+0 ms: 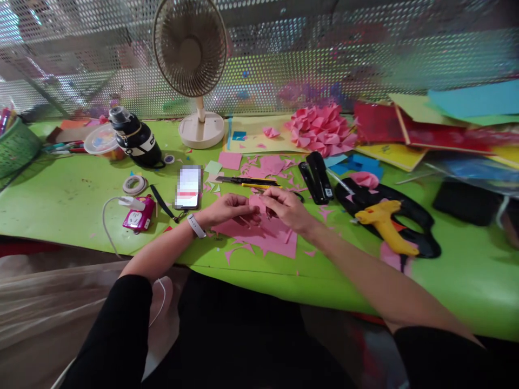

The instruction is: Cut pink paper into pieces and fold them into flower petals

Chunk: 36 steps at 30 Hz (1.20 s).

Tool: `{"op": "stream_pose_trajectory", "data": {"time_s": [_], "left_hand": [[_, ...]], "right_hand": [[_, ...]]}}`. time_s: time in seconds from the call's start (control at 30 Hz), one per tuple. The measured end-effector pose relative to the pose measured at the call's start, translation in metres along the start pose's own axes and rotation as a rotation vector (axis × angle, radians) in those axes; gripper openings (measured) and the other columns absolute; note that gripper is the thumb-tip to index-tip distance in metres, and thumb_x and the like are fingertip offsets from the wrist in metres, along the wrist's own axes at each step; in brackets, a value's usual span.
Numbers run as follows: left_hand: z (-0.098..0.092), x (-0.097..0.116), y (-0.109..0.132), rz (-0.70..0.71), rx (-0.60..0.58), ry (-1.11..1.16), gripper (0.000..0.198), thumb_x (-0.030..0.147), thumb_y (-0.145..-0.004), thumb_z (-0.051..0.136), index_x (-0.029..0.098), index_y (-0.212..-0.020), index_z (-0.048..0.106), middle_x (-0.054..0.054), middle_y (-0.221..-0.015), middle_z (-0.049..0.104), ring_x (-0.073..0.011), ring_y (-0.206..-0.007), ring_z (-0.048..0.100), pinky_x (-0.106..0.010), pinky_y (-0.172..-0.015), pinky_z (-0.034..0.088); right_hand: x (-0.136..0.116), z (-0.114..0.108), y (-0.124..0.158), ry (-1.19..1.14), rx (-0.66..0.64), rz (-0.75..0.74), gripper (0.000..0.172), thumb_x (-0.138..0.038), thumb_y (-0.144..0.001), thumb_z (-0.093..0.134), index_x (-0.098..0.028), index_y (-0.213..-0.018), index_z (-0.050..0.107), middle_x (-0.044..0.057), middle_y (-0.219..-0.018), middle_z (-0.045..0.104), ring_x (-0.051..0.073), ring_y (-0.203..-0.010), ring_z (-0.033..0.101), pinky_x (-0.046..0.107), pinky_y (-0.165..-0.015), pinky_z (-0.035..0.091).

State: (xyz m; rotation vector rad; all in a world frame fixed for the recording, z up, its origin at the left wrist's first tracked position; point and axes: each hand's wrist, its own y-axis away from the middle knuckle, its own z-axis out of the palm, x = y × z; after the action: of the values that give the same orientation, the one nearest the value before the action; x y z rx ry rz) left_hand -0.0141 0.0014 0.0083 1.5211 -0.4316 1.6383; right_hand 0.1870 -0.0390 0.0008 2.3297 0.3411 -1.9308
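Note:
Both my hands meet over a pile of pink paper sheets point(272, 237) near the front edge of the green table point(60, 200). My left hand point(229, 209), with a white wristband, pinches a small pink paper piece point(256, 203). My right hand point(286, 208) is closed on the same piece from the right, with what looks like a thin dark tool between its fingers. Pink offcuts lie scattered around the sheets.
A yellow glue gun point(385, 224) lies on a black pad at right, a black stapler point(318, 177) and a utility knife point(245, 181) behind my hands. A phone point(188, 186), tape roll point(134, 185), black bottle point(135, 139), fan point(194, 65), pink paper flower point(322, 129) and coloured sheets point(446, 124) stand further back.

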Motion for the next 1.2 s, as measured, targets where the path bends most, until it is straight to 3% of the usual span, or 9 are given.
{"op": "stream_pose_trajectory", "data": {"time_s": [0.17,0.27,0.37,0.43,0.5,0.63,0.8,1.0,1.2], "left_hand": [[0.000,-0.001,-0.003,0.057,0.142,0.003,0.036,0.041,-0.076,0.080,0.009,-0.086,0.066,-0.009,-0.080,0.075,-0.0110,-0.069,0.071,-0.021,-0.065,0.058],[-0.002,-0.002,-0.005,0.087,0.205,0.033,0.037,0.041,-0.077,0.079,0.009,-0.089,0.066,-0.007,-0.077,0.074,-0.0101,-0.067,0.071,-0.019,-0.062,0.056],[-0.005,0.000,-0.006,0.135,0.291,0.082,0.033,0.039,-0.080,0.077,0.010,-0.091,0.064,-0.007,-0.083,0.074,-0.0109,-0.070,0.072,-0.018,-0.060,0.055],[-0.007,0.001,-0.006,0.145,0.329,0.112,0.032,0.038,-0.082,0.076,0.011,-0.091,0.061,-0.008,-0.090,0.075,-0.0112,-0.071,0.073,-0.017,-0.059,0.054],[-0.007,0.002,-0.006,0.136,0.353,0.133,0.032,0.038,-0.083,0.074,0.012,-0.090,0.058,-0.008,-0.092,0.075,-0.0115,-0.070,0.073,-0.017,-0.058,0.054],[-0.006,0.001,-0.007,0.130,0.384,0.151,0.028,0.033,-0.084,0.074,0.013,-0.091,0.056,-0.008,-0.091,0.075,-0.0116,-0.069,0.073,-0.020,-0.061,0.055],[-0.009,-0.002,-0.008,0.134,0.391,0.194,0.024,0.029,-0.083,0.075,0.012,-0.091,0.060,-0.008,-0.094,0.075,-0.0108,-0.076,0.072,-0.022,-0.069,0.057],[-0.010,0.001,-0.008,0.164,0.411,0.249,0.023,0.029,-0.085,0.073,0.012,-0.092,0.059,-0.008,-0.090,0.075,-0.0109,-0.069,0.072,-0.019,-0.062,0.056],[-0.013,-0.001,-0.009,0.226,0.439,0.262,0.025,0.032,-0.085,0.073,0.013,-0.095,0.060,-0.008,-0.097,0.076,-0.0133,-0.078,0.074,-0.021,-0.066,0.058]], "right_hand": [[0.002,0.003,0.000,0.065,0.064,-0.043,0.041,-0.058,-0.089,0.059,-0.022,-0.070,0.057,-0.003,-0.058,0.056,0.012,-0.053,0.051,0.027,-0.055,0.043],[0.006,-0.012,-0.005,0.111,0.104,-0.009,0.039,-0.057,-0.093,0.051,-0.023,-0.075,0.059,-0.002,-0.059,0.058,0.013,-0.052,0.053,0.028,-0.054,0.043],[0.005,-0.042,-0.011,0.527,0.157,0.028,0.030,-0.047,-0.089,0.054,-0.022,-0.074,0.061,0.002,-0.066,0.063,0.017,-0.060,0.057,0.030,-0.057,0.042],[0.002,-0.060,-0.013,0.889,0.103,0.093,0.020,-0.041,-0.081,0.062,-0.022,-0.076,0.064,0.006,-0.082,0.069,0.020,-0.070,0.062,0.031,-0.059,0.040],[0.000,-0.070,-0.014,1.136,-0.024,0.196,0.022,-0.041,-0.074,0.066,-0.021,-0.085,0.067,0.009,-0.097,0.070,0.024,-0.078,0.064,0.031,-0.058,0.039],[-0.004,-0.070,-0.011,1.326,-0.178,0.292,0.029,-0.039,-0.074,0.065,-0.020,-0.095,0.065,0.012,-0.106,0.070,0.028,-0.088,0.067,0.031,-0.056,0.037],[-0.004,-0.066,-0.011,1.322,-0.230,0.279,0.021,-0.034,-0.073,0.065,-0.021,-0.089,0.063,0.011,-0.100,0.072,0.028,-0.084,0.067,0.031,-0.054,0.035],[-0.006,-0.078,-0.012,1.244,-0.247,0.322,0.017,-0.032,-0.070,0.066,-0.022,-0.084,0.063,0.008,-0.088,0.073,0.027,-0.078,0.067,0.032,-0.055,0.036],[0.001,-0.094,-0.011,0.668,-0.170,0.298,0.028,-0.037,-0.065,0.073,-0.022,-0.086,0.063,0.004,-0.080,0.072,0.021,-0.070,0.066,0.030,-0.060,0.048]]}}
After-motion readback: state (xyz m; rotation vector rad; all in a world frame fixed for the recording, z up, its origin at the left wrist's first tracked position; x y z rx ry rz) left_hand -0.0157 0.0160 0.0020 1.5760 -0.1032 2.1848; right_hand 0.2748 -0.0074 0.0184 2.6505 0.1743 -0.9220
